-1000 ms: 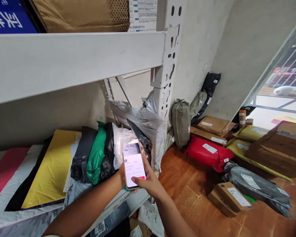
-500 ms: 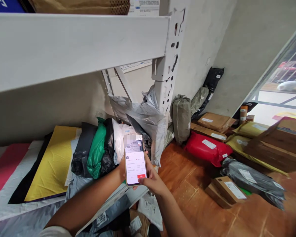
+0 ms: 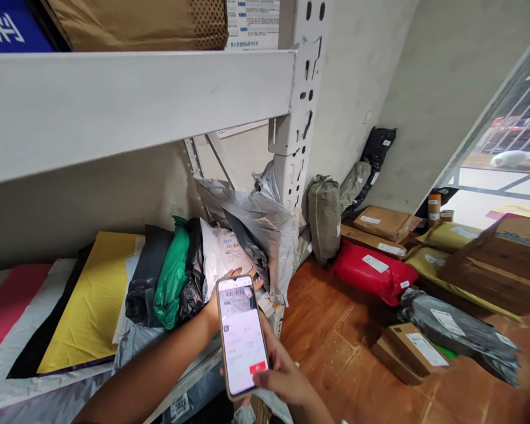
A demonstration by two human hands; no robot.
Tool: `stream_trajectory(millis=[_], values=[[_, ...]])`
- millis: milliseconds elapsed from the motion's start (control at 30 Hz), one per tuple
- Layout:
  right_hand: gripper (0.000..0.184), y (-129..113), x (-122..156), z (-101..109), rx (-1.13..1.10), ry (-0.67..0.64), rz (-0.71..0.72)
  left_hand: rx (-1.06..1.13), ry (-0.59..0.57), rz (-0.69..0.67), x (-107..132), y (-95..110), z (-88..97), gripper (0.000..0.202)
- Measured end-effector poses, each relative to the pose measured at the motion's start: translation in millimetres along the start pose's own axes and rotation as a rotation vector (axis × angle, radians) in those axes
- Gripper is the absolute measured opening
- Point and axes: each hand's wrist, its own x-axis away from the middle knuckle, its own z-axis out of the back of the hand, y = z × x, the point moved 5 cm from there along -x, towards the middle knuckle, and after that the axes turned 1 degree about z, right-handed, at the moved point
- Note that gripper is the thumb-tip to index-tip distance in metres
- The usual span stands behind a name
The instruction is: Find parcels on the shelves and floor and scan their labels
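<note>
My right hand (image 3: 277,370) is wrapped round a smartphone (image 3: 242,347), its thumb lying on the red button low on the lit screen. The upper screen shows a camera picture of a barcode label. Behind the phone, my left hand (image 3: 214,304) reaches to a white plastic parcel (image 3: 218,247) with a barcode label. Its fingertips lie stretched and apart at the parcel's lower part, while the phone hides most of the hand. Left of that parcel stand a black bag (image 3: 194,282), a green bag (image 3: 172,285) and a dark grey bag (image 3: 146,280). A grey plastic bag (image 3: 277,229) hangs at the right.
A white shelf beam (image 3: 136,112) runs overhead to an upright post (image 3: 297,153). A yellow mailer (image 3: 88,300) lies at the left of the shelf. On the tiled floor (image 3: 322,330) are a red parcel (image 3: 371,265), a grey parcel (image 3: 459,330) and cartons (image 3: 406,353).
The phone has come lower and nearer to me in my right hand. My left hand has moved forward, with its fingertips now showing beyond the phone at the white parcel. The view has tilted up slightly.
</note>
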Motion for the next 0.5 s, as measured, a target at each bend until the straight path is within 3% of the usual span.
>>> stream_trajectory(millis=[100,200,300,500], values=[[0.116,9.0,16.2,-2.1,-0.104,-0.004,-0.064,-0.591,0.02,-0.112,7.0,27.7,6.1,0.053],[0.117,8.8,24.3,-4.6,-0.179,0.018,-0.1,-1.145,-0.028,-0.176,7.4,39.4,3.2,0.057],[0.115,4.2,24.2,-3.5,-0.169,0.039,-0.074,-1.281,-0.027,-0.207,4.0,39.1,0.1,0.054],[0.117,1.5,18.9,3.3,-0.161,0.053,-0.039,-1.244,0.059,-0.24,-3.6,26.1,-4.0,0.057]])
